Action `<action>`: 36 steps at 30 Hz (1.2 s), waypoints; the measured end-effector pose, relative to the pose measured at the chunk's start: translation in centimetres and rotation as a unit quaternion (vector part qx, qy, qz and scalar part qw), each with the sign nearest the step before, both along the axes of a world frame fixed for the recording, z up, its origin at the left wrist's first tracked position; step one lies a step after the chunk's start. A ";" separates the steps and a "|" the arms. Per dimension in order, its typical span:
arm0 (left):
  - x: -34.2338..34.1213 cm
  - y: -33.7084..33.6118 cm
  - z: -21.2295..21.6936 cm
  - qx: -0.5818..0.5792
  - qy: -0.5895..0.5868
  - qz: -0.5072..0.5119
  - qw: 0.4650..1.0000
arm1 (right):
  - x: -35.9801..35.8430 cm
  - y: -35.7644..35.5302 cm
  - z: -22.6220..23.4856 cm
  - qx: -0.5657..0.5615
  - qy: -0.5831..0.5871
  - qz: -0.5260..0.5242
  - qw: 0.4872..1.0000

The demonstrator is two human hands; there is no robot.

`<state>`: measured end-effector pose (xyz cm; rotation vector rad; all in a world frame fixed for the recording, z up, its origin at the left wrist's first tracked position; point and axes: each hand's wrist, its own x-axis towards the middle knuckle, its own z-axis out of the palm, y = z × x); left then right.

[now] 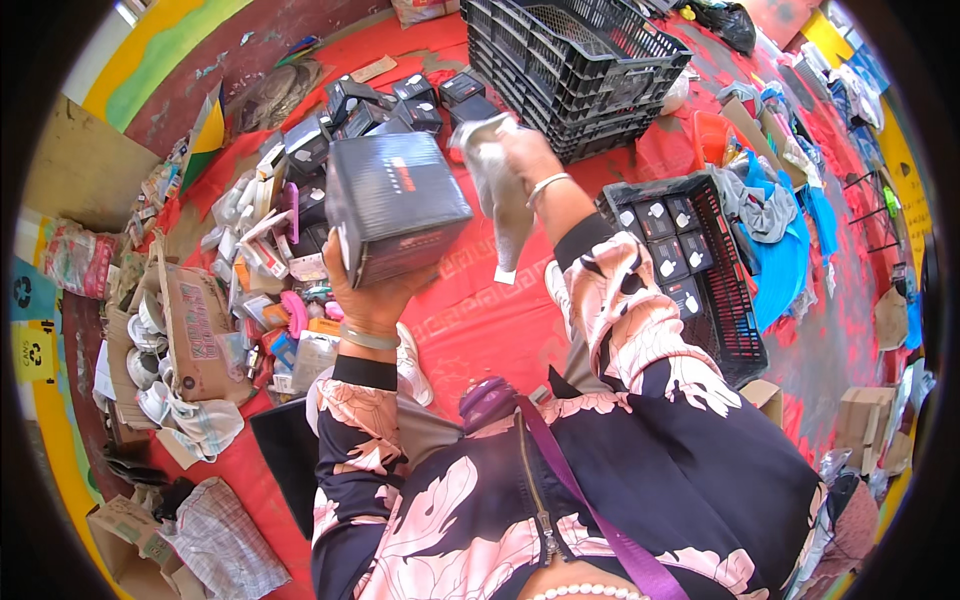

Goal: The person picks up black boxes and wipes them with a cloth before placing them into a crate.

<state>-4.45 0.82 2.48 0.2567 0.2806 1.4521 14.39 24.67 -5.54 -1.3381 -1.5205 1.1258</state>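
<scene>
My left hand (372, 298) is closed round the lower edge of a black cardboard box (390, 185), which it holds up in front of me. Its fingers pass partly out of sight beneath the box. To the right of the box, my right hand (530, 162) grips a grey cloth (498, 185) that hangs down, slightly blurred. The cloth's upper end is beside the box's right side, and I cannot tell whether they touch. Behind the held box, several smaller black boxes (415, 88) lie in a heap on the red floor covering.
Stacked black plastic crates (570, 75) stand at the far middle. Another black crate (735, 290) at right holds several small black boxes (665, 225). Mixed small goods (285, 300) cover the left floor, near an opened carton (200, 325). Blue plastic (775, 260) lies beyond the right crate.
</scene>
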 end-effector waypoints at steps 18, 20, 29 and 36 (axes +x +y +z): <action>0.4 1.0 -2.8 -0.133 0.085 0.111 0.981 | -6.1 -14.9 9.1 0.344 -0.034 0.259 0.902; -0.8 1.2 -3.9 -0.126 0.089 0.136 0.979 | -6.0 -15.5 8.9 0.404 -0.070 0.257 0.875; -4.7 0.8 -5.7 -0.019 -0.014 0.112 0.993 | -6.6 -18.2 5.7 0.558 -0.207 0.328 0.734; -4.7 0.5 -1.0 -0.035 -0.048 0.115 0.992 | -5.4 -15.9 4.7 0.441 -0.100 0.237 0.860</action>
